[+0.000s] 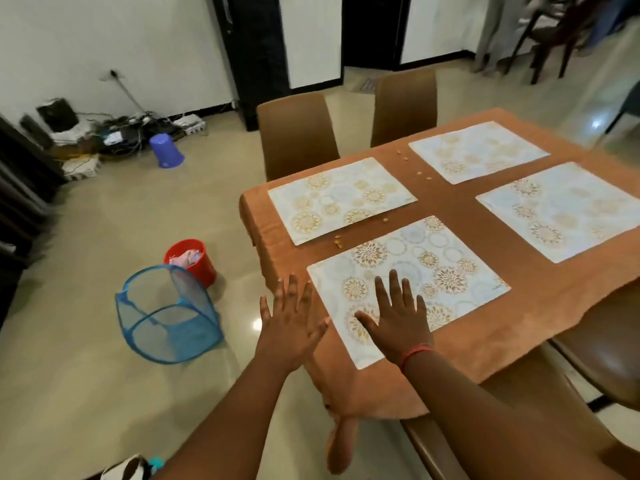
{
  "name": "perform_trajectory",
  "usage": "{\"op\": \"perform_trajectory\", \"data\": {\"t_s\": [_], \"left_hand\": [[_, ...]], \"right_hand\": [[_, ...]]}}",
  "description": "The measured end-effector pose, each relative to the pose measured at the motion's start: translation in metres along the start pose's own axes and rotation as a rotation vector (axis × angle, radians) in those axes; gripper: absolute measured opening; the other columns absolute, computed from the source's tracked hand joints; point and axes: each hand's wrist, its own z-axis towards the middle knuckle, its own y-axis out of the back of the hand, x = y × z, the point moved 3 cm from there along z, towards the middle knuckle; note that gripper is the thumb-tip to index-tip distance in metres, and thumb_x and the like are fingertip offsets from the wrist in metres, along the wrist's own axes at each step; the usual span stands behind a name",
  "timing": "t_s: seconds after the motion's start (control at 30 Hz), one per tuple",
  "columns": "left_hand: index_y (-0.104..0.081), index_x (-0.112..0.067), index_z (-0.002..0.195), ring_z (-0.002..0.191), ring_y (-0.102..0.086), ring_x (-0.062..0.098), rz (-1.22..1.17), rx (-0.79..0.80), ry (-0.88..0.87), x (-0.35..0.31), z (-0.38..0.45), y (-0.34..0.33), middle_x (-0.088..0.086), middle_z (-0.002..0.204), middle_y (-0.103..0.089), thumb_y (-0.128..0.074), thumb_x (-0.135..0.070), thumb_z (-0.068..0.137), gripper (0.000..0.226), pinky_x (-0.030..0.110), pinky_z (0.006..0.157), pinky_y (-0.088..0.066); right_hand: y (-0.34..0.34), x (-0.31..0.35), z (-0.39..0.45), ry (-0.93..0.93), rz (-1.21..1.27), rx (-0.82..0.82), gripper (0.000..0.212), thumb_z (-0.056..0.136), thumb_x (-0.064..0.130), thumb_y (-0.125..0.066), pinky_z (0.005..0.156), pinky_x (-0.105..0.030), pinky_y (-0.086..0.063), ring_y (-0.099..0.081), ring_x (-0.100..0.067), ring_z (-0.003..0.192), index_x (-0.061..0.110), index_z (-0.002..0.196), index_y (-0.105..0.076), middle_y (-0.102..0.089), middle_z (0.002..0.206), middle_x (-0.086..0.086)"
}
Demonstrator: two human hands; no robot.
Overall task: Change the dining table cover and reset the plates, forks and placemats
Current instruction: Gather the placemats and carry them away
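Note:
An orange-brown table cover [446,202] drapes the dining table. Several white placemats with gold flower patterns lie on it. The nearest placemat [422,271] sits at the front corner. My right hand [398,320] is spread flat, fingers straight, over that placemat's near left part. My left hand [292,323] is open with fingers spread, hovering at the table's left edge beside the placemat, holding nothing. Small crumbs [338,241] are scattered on the cover between the mats. No plates or forks show.
Brown chairs [298,133] stand at the far side and at my right [602,348]. On the floor to the left are a blue mesh hamper [166,320], a red bucket [194,261] with cloth in it and a purple stool [165,150].

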Motion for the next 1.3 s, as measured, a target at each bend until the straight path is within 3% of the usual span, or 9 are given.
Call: {"op": "perform_trajectory", "data": {"t_s": [0.27,0.43,0.57,0.7,0.83,0.97,1.1,1.2,1.3], "left_hand": [[0.008,-0.028,0.157,0.152,0.008,0.029,-0.016,0.322,-0.096,-0.029,0.117,-0.035,0.006,0.164,0.019,-0.025,-0.065,0.098,0.077,0.055,0.121,-0.001],[-0.008,-0.020,0.158,0.152,-0.006,0.030,-0.017,0.466,-0.164,-0.032,0.199,-0.060,0.009,0.166,0.001,-0.034,-0.055,0.100,0.072,0.051,0.122,-0.012],[-0.021,-0.011,0.155,0.144,-0.030,0.031,0.157,0.361,-0.269,-0.023,0.248,-0.062,0.013,0.160,-0.023,-0.035,-0.053,0.101,0.070,0.042,0.116,-0.027],[-0.022,-0.014,0.155,0.147,-0.027,0.029,0.128,0.339,-0.284,-0.020,0.277,-0.062,0.010,0.163,-0.018,-0.035,-0.051,0.101,0.067,0.041,0.119,-0.025],[-0.035,-0.016,0.147,0.131,-0.047,0.028,-0.153,0.477,-0.268,-0.019,0.297,-0.063,0.008,0.151,-0.037,-0.041,-0.050,0.087,0.069,0.040,0.102,-0.043],[-0.044,-0.016,0.142,0.130,-0.047,0.033,-0.150,0.575,-0.252,-0.024,0.306,-0.057,0.011,0.146,-0.044,-0.039,-0.048,0.088,0.062,0.045,0.105,-0.040],[-0.055,-0.008,0.131,0.122,-0.054,0.029,-0.163,0.590,-0.247,-0.029,0.308,-0.057,0.013,0.134,-0.059,-0.036,-0.045,0.092,0.058,0.039,0.105,-0.038],[-0.041,-0.007,0.146,0.134,-0.044,0.030,-0.115,0.572,-0.188,-0.034,0.302,-0.050,0.015,0.149,-0.043,-0.042,-0.043,0.101,0.058,0.037,0.110,-0.034],[-0.046,-0.012,0.145,0.133,-0.046,0.029,-0.110,0.573,-0.218,-0.042,0.288,-0.039,0.011,0.150,-0.044,-0.039,-0.041,0.104,0.050,0.036,0.109,-0.035]], "right_hand": [[-0.029,-0.075,0.026,-0.485,0.197,0.154,0.088,0.089,0.079,-0.014,0.121,-0.047,-0.014,-0.008,-0.032,0.152,0.026,0.158,-0.002,-0.006,0.165,-0.013],[-0.049,-0.093,0.045,-0.880,0.397,0.069,0.073,0.095,0.063,-0.038,0.105,-0.046,-0.041,-0.042,-0.039,0.130,0.011,0.145,-0.034,-0.044,0.140,-0.023],[-0.050,-0.079,0.064,-1.211,0.538,-0.091,0.058,0.094,0.042,-0.056,0.099,-0.048,-0.042,-0.045,-0.044,0.122,0.002,0.134,-0.043,-0.046,0.132,-0.027],[-0.046,-0.068,0.075,-1.502,0.651,-0.178,0.058,0.092,0.033,-0.058,0.097,-0.052,-0.042,-0.044,-0.048,0.121,0.000,0.134,-0.036,-0.041,0.136,-0.026],[-0.044,-0.059,0.080,-1.617,0.649,-0.185,0.057,0.092,0.032,-0.056,0.092,-0.052,-0.042,-0.041,-0.045,0.123,0.001,0.135,-0.036,-0.042,0.134,-0.024],[-0.046,-0.060,0.073,-1.702,0.761,-0.240,0.061,0.090,0.031,-0.057,0.090,-0.051,-0.044,-0.046,-0.044,0.122,0.005,0.139,-0.033,-0.041,0.137,-0.022],[-0.048,-0.068,0.055,-1.721,0.943,-0.357,0.046,0.090,0.019,-0.051,0.060,-0.033,-0.046,-0.055,-0.033,0.083,0.004,0.132,-0.041,-0.053,0.103,-0.017],[-0.048,-0.072,0.047,-1.609,0.948,-0.397,0.024,0.095,0.017,-0.048,0.070,-0.033,-0.040,-0.049,-0.030,0.078,0.002,0.112,-0.058,-0.056,0.090,-0.014],[-0.043,-0.062,0.043,-1.555,0.948,-0.499,0.030,0.100,0.022,-0.045,0.075,-0.034,-0.039,-0.051,-0.028,0.079,0.004,0.122,-0.056,-0.056,0.086,-0.010]]}}
